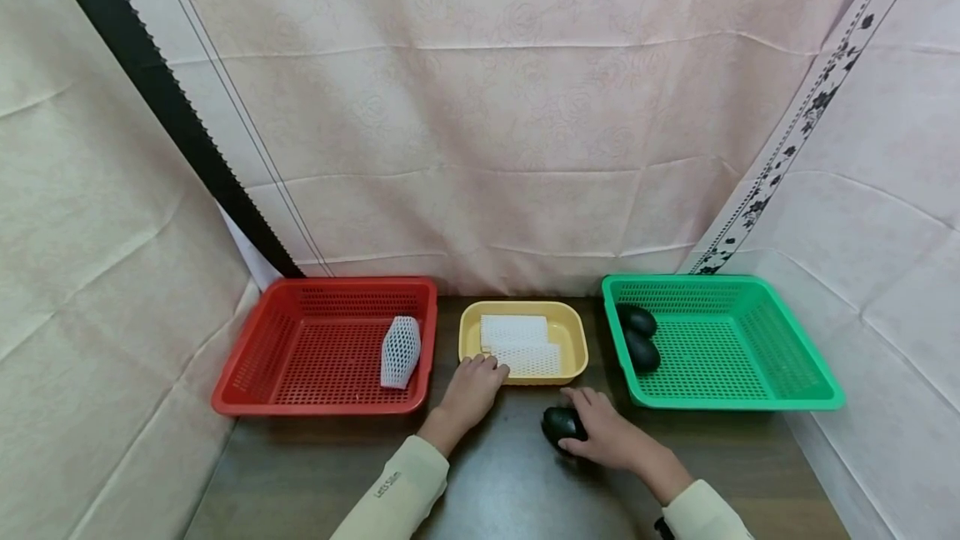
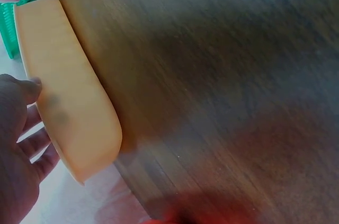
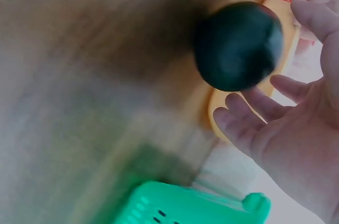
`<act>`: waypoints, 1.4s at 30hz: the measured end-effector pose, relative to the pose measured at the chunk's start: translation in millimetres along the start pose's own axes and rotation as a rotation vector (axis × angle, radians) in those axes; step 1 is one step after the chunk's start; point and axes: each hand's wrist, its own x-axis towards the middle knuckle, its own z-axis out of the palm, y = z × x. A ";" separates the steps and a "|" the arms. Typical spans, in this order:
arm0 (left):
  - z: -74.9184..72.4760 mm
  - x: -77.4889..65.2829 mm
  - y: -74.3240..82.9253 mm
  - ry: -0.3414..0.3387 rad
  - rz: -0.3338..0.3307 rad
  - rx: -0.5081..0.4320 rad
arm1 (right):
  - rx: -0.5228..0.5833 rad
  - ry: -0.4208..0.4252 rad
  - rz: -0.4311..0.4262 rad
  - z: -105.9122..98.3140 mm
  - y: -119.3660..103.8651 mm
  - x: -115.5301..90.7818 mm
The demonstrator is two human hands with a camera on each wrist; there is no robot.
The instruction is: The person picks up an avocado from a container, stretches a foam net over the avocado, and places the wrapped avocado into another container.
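Observation:
My right hand (image 1: 603,432) holds a dark green avocado (image 1: 561,425) in front of the yellow tray, thumb on the near side and fingers on the far side. In the right wrist view the avocado (image 3: 238,46) looks smooth and round beside the fingers. My left hand (image 1: 474,390) rests at the front left rim of the yellow tray (image 1: 577,348), its fingers reaching over the edge near white foam net sleeves (image 1: 525,357). The left wrist view shows the thumb at the rim of the tray (image 2: 79,86), with the fingers loosely spread and nothing gripped.
At the left stands a red basket (image 1: 322,398) with a dark item in a white foam net (image 1: 401,352). A green basket (image 1: 738,402) at the right has two avocados (image 1: 642,352) along its left wall. Cloth hangs behind the brown table (image 1: 510,490).

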 end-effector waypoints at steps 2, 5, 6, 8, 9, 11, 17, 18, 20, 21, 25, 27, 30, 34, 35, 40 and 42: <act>-0.6 0.1 0.5 -0.002 -0.003 0.000 | -0.015 0.019 -0.014 -5.3 -3.4 -1.6; -2.9 0.1 1.1 0.005 -0.020 -0.015 | -0.041 0.046 -0.038 -13.3 -7.9 -3.9; -4.3 0.3 1.3 0.011 -0.026 -0.023 | -0.048 0.057 -0.050 -16.2 -9.4 -5.0; -8.0 1.5 1.7 0.030 -0.041 -0.038 | -0.067 0.088 -0.080 -21.6 -12.0 -7.0; -10.0 2.8 1.9 0.041 -0.051 -0.045 | -0.078 0.109 -0.098 -24.3 -13.2 -8.0; -13.7 6.5 2.1 0.064 -0.063 -0.056 | -0.101 0.156 -0.138 -29.3 -15.2 -9.3; -22.1 23.9 2.1 0.056 -0.090 -0.107 | -0.208 0.307 -0.208 -38.6 -15.6 -4.9; -22.6 26.8 1.9 0.041 -0.092 -0.115 | -0.219 0.329 -0.211 -39.5 -15.0 -3.5; -23.5 32.5 1.0 0.010 -0.094 -0.129 | -0.240 0.359 -0.216 -40.5 -13.2 -0.3; -23.7 35.3 0.6 -0.004 -0.096 -0.139 | -0.237 0.369 -0.220 -41.0 -12.5 1.4; -22.7 45.7 -1.0 -0.055 -0.103 -0.156 | -0.212 0.384 -0.224 -42.0 -10.7 8.8; -20.9 50.2 -1.4 -0.072 -0.105 -0.153 | -0.201 0.382 -0.217 -42.4 -10.7 12.5; -17.7 55.0 -1.9 -0.095 -0.112 -0.138 | -0.191 0.371 -0.200 -43.2 -11.6 18.3; -15.3 58.0 -2.1 -0.123 -0.118 -0.135 | -0.162 0.357 -0.189 -45.0 -12.0 25.5; -14.8 58.2 -2.2 -0.128 -0.117 -0.133 | -0.155 0.355 -0.187 -45.3 -11.8 27.2; -12.4 58.8 -3.0 -0.144 -0.124 -0.126 | -0.135 0.345 -0.165 -45.5 -9.6 34.1; -11.1 59.2 -3.3 -0.152 -0.129 -0.122 | -0.122 0.336 -0.149 -44.7 -8.6 35.3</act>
